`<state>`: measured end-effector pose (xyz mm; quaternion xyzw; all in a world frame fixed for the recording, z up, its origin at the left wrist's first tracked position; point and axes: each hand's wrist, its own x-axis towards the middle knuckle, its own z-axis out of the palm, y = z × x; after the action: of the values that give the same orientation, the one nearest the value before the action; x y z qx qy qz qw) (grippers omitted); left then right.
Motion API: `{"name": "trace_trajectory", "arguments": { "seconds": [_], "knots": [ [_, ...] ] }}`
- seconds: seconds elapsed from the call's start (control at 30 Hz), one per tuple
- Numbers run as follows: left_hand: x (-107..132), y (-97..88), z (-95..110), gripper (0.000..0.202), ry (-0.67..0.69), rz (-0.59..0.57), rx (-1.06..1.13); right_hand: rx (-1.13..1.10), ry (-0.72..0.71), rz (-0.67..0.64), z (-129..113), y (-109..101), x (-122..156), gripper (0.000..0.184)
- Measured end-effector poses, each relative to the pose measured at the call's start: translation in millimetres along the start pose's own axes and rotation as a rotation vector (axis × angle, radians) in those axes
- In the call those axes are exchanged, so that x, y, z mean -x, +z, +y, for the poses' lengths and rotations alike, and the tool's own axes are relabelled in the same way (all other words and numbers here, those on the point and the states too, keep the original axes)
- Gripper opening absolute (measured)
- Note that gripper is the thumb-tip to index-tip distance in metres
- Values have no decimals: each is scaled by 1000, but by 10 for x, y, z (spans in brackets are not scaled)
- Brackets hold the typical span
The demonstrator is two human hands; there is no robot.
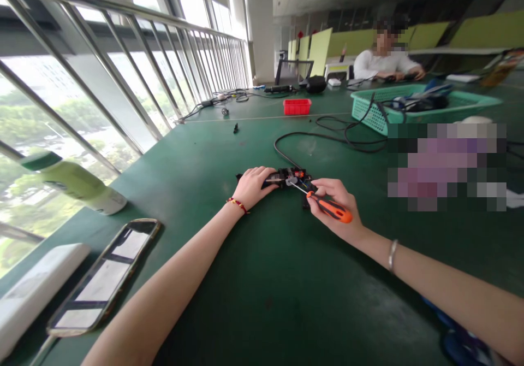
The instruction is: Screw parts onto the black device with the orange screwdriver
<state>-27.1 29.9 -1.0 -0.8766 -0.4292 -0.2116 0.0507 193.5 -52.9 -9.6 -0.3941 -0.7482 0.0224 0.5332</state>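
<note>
A small black device [289, 177] with exposed parts lies on the green table [286, 300], a black cable running from it toward the back right. My left hand [254, 186] presses down on the device's left end, fingers curled over it. My right hand [333, 202] grips an orange-handled screwdriver [331, 207], its metal tip resting on the device's middle.
A phone [104, 276] and a white bar [33, 292] lie at the near left, a green-and-white bottle [71, 183] beyond them. A red tray [297, 106], a teal basket [409, 109] of cables and loose cords sit farther back. Another person [385, 60] sits at the far end.
</note>
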Motion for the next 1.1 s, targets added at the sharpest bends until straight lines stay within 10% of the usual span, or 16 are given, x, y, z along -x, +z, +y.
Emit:
{"name": "trace_trajectory", "arguments": {
  "seconds": [1.1],
  "knots": [
    [37, -4, -3, 35, 14, 16, 1, -229, 244, -20, -149, 14, -12, 16]
  ]
}}
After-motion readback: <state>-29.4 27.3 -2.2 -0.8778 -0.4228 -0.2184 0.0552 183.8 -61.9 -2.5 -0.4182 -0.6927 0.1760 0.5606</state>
